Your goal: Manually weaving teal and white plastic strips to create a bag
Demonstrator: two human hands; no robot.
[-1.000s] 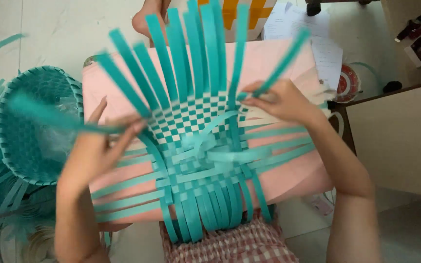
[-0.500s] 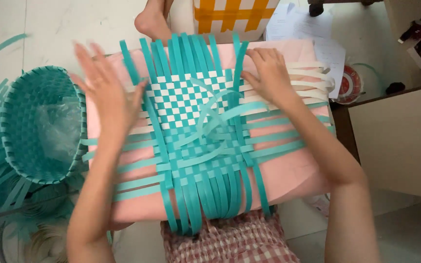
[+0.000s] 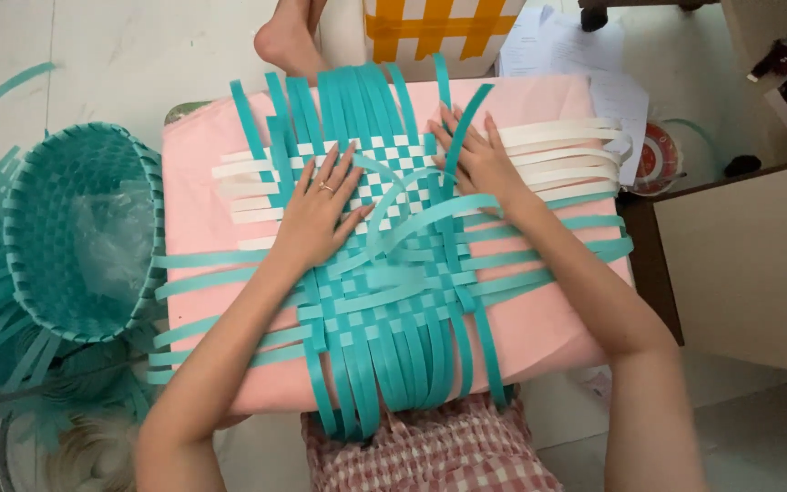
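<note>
Two hands (image 3: 321, 214) press woven mat (image 3: 384, 273) on pink board (image 3: 198, 191).

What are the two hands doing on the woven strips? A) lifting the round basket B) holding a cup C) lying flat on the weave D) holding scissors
C: the left hand and the right hand both lie palm down, fingers spread, on the teal and white woven mat, while the round teal basket sits untouched off to the side.
</note>
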